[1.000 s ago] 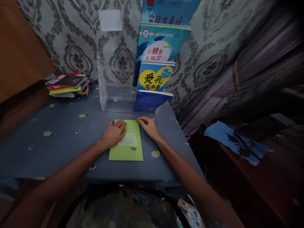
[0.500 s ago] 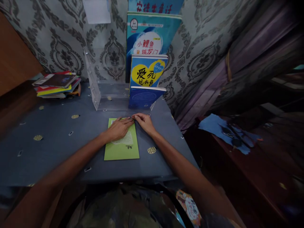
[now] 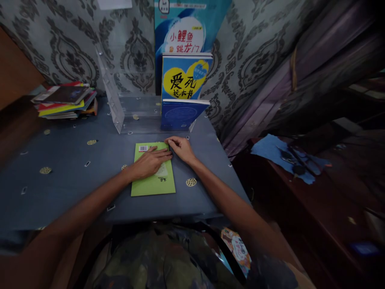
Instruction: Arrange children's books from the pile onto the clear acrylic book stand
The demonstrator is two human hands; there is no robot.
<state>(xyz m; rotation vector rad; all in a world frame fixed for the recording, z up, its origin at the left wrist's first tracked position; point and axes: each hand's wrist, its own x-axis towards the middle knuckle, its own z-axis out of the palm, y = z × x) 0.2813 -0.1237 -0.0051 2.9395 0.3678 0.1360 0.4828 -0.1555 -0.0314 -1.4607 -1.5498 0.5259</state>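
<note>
A thin green book [image 3: 152,182] lies face down on the blue-grey table [image 3: 75,172], a barcode at its far left corner. My left hand [image 3: 149,161] rests flat on its upper half, fingers stretched towards the right edge. At the book's far right corner my right hand [image 3: 179,147] has its fingers curled against the edge; whether it grips the cover I cannot tell. Just beyond stands a clear acrylic book holder [image 3: 120,114] with a dark blue book [image 3: 179,114] and a yellow-heart book [image 3: 184,76] upright in it.
A stack of colourful books [image 3: 64,100] lies at the table's far left. A tall teal book [image 3: 186,32] leans on the patterned wall. To the right, a dark wooden surface holds a blue cloth [image 3: 279,154]. Another book [image 3: 237,251] lies below, near my lap.
The view has tilted down. My left hand slid right across the green book, uncovering the barcode corner, and my right hand came in to meet it at the far right corner.
</note>
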